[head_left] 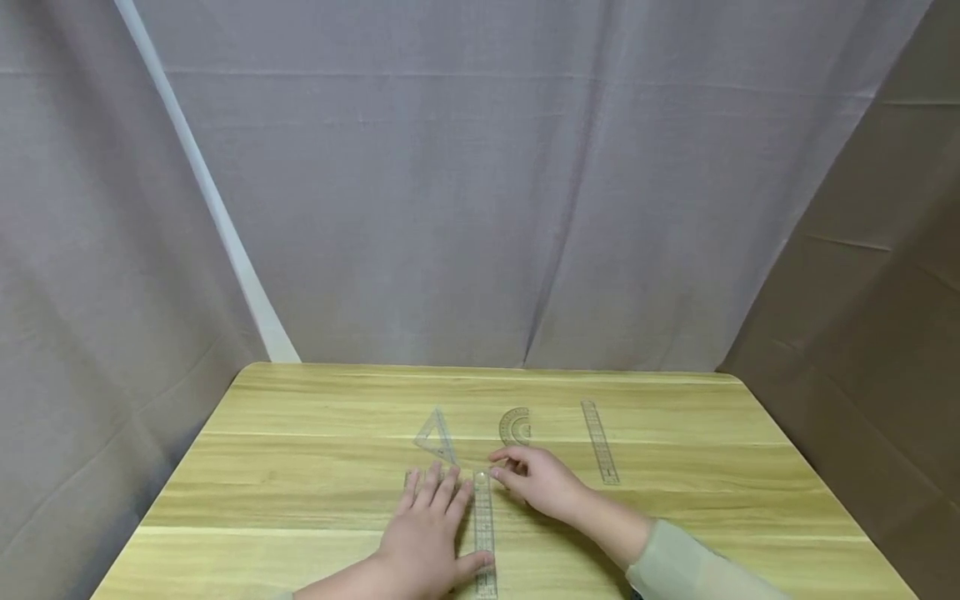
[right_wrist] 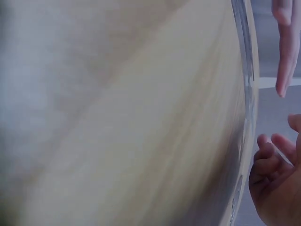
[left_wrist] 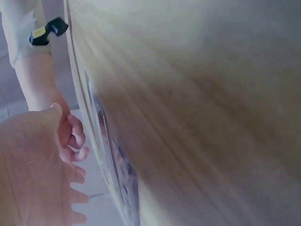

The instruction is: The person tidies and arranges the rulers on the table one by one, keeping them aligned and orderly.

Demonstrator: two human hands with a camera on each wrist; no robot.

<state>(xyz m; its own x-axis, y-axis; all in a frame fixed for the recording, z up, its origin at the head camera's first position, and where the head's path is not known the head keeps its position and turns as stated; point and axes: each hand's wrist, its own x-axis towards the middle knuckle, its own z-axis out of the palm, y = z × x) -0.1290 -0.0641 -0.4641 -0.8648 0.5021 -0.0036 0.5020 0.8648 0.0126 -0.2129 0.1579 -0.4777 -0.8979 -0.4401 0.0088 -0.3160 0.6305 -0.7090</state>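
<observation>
My left hand (head_left: 423, 533) lies palm down with its fingers spread. Its thumb crosses a clear ruler (head_left: 483, 517) that stretches away from me. Beneath its fingertips shows the edge of another clear piece, mostly covered, so its kind is hidden. My right hand (head_left: 547, 486) hovers beside the ruler's far end, thumb and forefinger apart, the other fingers loosely bent. Whether the thumb touches the ruler I cannot tell. In the right wrist view the right hand (right_wrist: 277, 188) holds nothing visible, and the left hand (right_wrist: 288, 52) extends straight fingers.
Beyond the hands lie a clear set square (head_left: 437, 437), a clear protractor (head_left: 514, 425) partly faded by glare, and a second clear ruler (head_left: 600, 442) further right. They rest on a wood-grain table (head_left: 300, 450). Grey curtains (head_left: 450, 208) enclose the table's back and sides.
</observation>
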